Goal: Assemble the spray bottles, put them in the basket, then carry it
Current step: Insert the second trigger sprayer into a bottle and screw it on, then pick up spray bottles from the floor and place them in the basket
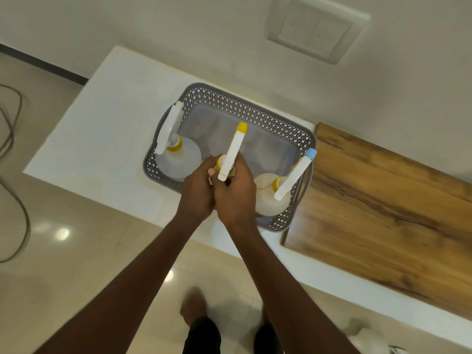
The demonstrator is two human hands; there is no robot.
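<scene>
- Basket (258, 112): grey, perforated walls, standing on the white counter (102, 129) close to the wall (178, 34); its right end lies just beside the wooden board (383, 200).
- Left bottle (178, 159): translucent, upright in the basket's left end; yellow collar, white spray head (170, 126) leaning over the left rim.
- Right bottle (268, 198): cream-coloured body, upright in the basket's near right corner; yellow collar, white spray head (296, 175) with a blue nozzle tip reaching past the right rim.
- Middle bottle: body hidden by the hands; only its spray head (233, 152), white with a yellow nozzle tip, and a sliver of yellow collar show, above the basket's near side between the other two bottles.
- Left hand (198, 190): fingers curled round the neck region of the middle bottle, below the collar; the thumb tip shows beside the trigger's lower end.
- Right hand (237, 192): fingers curled round the same bottle from the right, touching the left hand; exactly what part it grips cannot be told.
- Both forearms reach in from the lower edge, over the counter's near edge.
- Floor (76, 264): glossy beige tiles; a dark cable (15, 175) loops at far left; a bare foot (194, 307) is blurred below.
- Switch plate (316, 29): white, on the wall above the basket.
</scene>
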